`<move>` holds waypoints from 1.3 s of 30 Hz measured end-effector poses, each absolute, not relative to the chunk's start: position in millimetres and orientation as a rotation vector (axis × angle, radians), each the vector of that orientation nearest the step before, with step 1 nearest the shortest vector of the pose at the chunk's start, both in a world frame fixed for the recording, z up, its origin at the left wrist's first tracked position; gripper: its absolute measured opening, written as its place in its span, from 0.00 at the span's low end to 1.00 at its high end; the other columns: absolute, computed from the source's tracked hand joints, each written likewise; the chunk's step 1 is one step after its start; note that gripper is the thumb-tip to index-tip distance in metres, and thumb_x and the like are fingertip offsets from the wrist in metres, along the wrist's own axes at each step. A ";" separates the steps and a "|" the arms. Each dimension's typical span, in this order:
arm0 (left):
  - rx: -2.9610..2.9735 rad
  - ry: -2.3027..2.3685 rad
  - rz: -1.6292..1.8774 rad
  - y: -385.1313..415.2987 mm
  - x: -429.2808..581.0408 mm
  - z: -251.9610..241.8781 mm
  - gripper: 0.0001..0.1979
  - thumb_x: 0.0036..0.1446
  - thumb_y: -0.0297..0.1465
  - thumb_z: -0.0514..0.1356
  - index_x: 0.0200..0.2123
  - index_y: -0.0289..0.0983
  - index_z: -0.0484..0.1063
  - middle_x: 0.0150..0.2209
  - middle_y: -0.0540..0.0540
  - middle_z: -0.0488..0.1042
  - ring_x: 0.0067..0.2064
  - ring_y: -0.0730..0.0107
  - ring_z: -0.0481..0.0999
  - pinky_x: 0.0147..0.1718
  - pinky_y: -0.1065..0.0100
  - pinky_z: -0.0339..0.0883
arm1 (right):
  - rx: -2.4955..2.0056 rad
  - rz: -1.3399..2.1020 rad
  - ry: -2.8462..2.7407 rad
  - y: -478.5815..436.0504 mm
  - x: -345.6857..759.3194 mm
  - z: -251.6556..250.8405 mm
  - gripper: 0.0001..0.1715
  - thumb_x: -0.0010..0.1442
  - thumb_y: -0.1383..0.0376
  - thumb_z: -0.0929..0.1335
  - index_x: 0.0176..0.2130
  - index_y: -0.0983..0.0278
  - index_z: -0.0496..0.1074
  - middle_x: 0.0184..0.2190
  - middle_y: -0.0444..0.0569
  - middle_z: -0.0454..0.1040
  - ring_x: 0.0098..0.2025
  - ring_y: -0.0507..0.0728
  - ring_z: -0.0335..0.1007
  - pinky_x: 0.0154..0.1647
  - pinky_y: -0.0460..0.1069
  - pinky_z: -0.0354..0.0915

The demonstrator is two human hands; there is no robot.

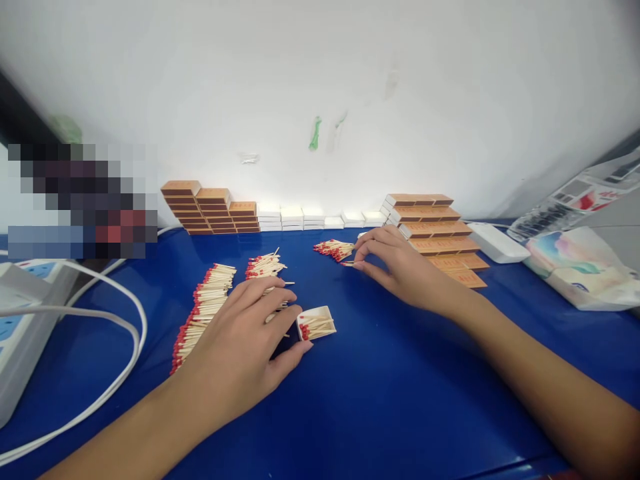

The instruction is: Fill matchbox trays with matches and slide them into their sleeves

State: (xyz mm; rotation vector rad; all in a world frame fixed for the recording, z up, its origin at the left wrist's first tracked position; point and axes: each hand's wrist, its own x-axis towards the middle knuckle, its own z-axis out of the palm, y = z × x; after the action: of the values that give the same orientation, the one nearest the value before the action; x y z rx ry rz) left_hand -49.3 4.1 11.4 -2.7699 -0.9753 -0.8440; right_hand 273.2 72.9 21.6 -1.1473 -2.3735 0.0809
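Observation:
A small white matchbox tray lies on the blue table with several red-tipped matches in it. My left hand steadies its left end between thumb and index finger, the other fingers reaching over loose matches. At the back, my right hand pinches a match at the right side of a small match pile; its fingertips partly cover what they hold. Left of my left hand runs a long row of matches, heads to the left, partly hidden by that hand. Another match heap lies just behind it.
Brown matchbox sleeves stand stacked along the wall at left, more sleeves at right, with white trays between. A power strip with white cables is at left. A tissue pack and a white device are at right.

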 end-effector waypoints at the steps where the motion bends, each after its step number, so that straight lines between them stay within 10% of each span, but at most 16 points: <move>1: -2.763 -0.978 -0.845 4.1 -49.3 11.5 0.11 0.71 0.35 0.65 0.51 0.35 0.79 0.51 0.39 0.83 0.61 0.45 0.78 0.61 0.40 0.76 | -1.119 0.085 -2.354 66.9 267.5 25.8 0.08 0.75 0.62 0.66 0.43 0.58 0.75 0.50 0.56 0.77 0.56 0.67 0.70 0.61 0.68 0.68; 39: -2.749 -0.956 -0.851 3.8 -48.5 11.7 0.12 0.72 0.36 0.64 0.50 0.34 0.79 0.50 0.39 0.83 0.60 0.45 0.78 0.60 0.41 0.76 | -1.197 0.000 -2.452 90.5 286.8 8.3 0.08 0.75 0.61 0.68 0.48 0.59 0.77 0.46 0.57 0.77 0.53 0.68 0.68 0.58 0.64 0.68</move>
State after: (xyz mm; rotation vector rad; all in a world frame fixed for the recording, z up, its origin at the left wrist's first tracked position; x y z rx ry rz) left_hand -48.5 3.8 11.7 -2.7487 -0.9556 -0.8509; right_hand 286.8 90.5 8.3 -1.1966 -2.4517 -0.0004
